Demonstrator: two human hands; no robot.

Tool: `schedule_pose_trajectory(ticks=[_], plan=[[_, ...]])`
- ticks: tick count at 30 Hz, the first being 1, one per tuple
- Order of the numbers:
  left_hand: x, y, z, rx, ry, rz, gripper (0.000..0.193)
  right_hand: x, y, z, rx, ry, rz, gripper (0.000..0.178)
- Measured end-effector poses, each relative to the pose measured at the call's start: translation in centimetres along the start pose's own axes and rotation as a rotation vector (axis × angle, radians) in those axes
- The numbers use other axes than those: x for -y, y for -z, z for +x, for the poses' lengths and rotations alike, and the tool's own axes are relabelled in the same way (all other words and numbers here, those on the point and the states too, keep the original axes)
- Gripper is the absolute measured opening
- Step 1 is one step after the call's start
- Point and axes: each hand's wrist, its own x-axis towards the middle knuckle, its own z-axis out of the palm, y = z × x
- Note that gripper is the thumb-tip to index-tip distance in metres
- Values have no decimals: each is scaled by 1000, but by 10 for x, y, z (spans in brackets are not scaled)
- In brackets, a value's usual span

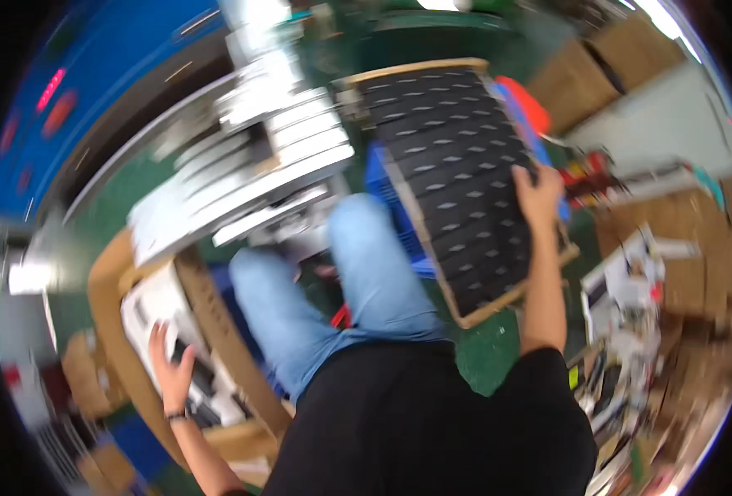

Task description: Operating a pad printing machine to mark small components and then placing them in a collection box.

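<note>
My left hand (172, 368) is over an open cardboard box (205, 306) on the left, its fingers spread and nothing visible in them. White and black parts lie in that box, the black ones (199, 372) closest to my fingertips. On the right, my right hand (540, 197) reaches over the edge of a wood-framed tray (411, 194), thumb and fingers apart. Rows of flat black pieces (453, 178), each with a small light mark, fill the tray. Blur hides whether my right fingertips touch a piece.
Under the tray is a blue plastic crate (403, 219). A silvery metal machine (250, 182) stands in front of my knees. Cardboard boxes (577, 87) are at the far right, with cluttered parts (626, 289) nearer. Green floor (486, 355) shows beside the tray.
</note>
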Motion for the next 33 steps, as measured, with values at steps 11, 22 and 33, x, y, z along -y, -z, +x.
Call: schedule_pose_trajectory(ticks=[11, 22, 33], plan=[[35, -20, -23, 125, 147, 203, 70, 64, -15, 36, 107, 278, 165, 48], [32, -21, 28, 134, 477, 341, 61, 247, 35, 18, 173, 450, 500, 38], [-77, 19, 86, -327, -73, 55, 53, 369, 31, 47, 837, 384, 1013, 71]])
